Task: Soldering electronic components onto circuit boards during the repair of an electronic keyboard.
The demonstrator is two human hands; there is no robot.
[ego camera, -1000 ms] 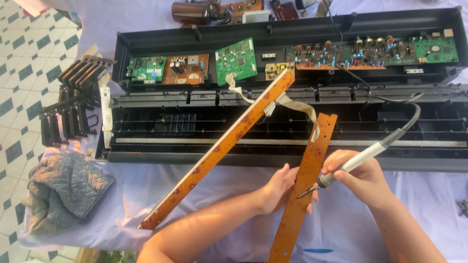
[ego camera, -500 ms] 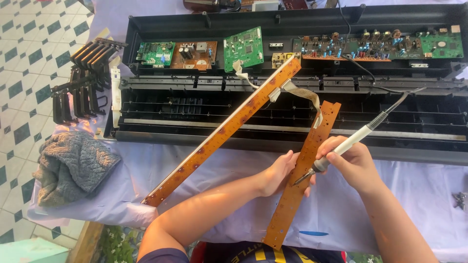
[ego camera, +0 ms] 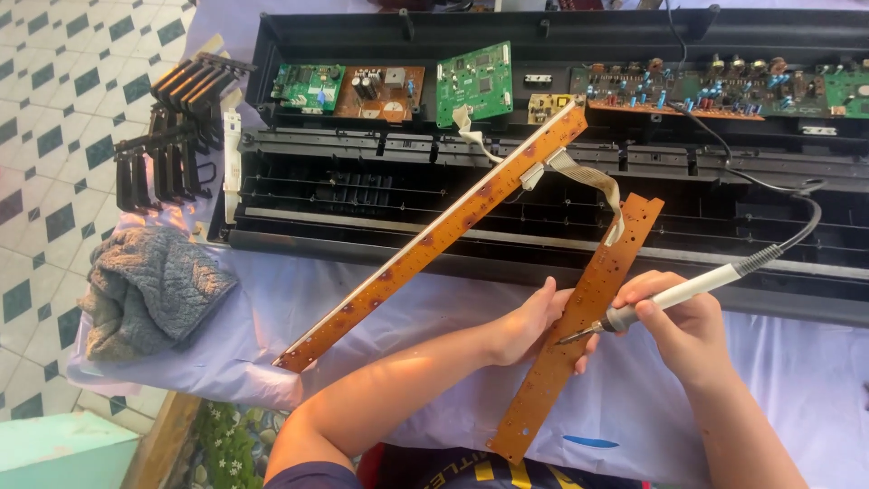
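You hold a soldering iron [ego camera: 688,292] in your right hand [ego camera: 681,326], fingers clenched around its white barrel like a pen, its tip touching the face of a short brown circuit strip [ego camera: 579,326]. Your left hand [ego camera: 529,321] grips that strip by its left edge, thumb up along the side, steadying it at a slant over the lilac tablecloth [ego camera: 797,371].

The work looks well underway but unfinished. The keyboard case [ego camera: 543,45] lies opened up, and a stack of black keys [ego camera: 176,136] sits outside it to the left. A long brown circuit strip [ego camera: 434,240] is lifted out too, lying diagonally from the cloth up over the case, and a grey ribbon cable [ego camera: 593,186] joins it to the short strip. Which joints on the short strip are already soldered is too small to tell; the iron on the board suggests that this step is the one in hand, and both strips remain outside the case.

Inside the open case, along its far wall, sit two green circuit boards [ego camera: 475,81], a brown power board [ego camera: 376,91] between them, and a long board with blue components [ego camera: 715,86] to the right. The near bay shows only black ribs and rails. A grey cloth [ego camera: 149,290] lies crumpled at the table's left edge.
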